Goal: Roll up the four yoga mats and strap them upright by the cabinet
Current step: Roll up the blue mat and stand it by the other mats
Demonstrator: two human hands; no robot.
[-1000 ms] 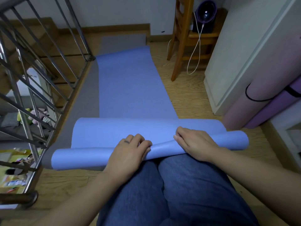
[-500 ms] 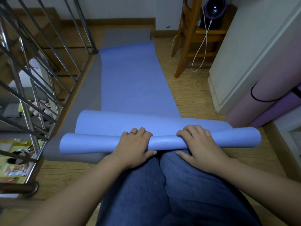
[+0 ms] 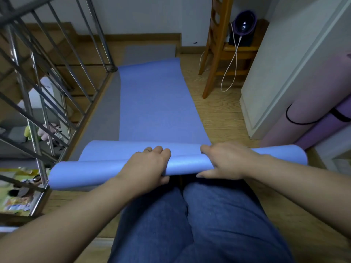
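Blue mat point(image 3: 186, 164) rolled slightly farther, left hand point(image 3: 146, 166) and right hand point(image 3: 224, 160) both gripping its roll

You're in a home, on a stair landing: grey metal stair railing point(image 3: 35, 137), pale wood-plank floor point(image 3: 218, 118), orange-brown wooden chair point(image 3: 215, 59), white cabinet point(image 3: 275, 82).

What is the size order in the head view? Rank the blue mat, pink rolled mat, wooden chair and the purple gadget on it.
1. blue mat, largest.
2. pink rolled mat and wooden chair: both cut off by the frame, unsure.
3. purple gadget, smallest.
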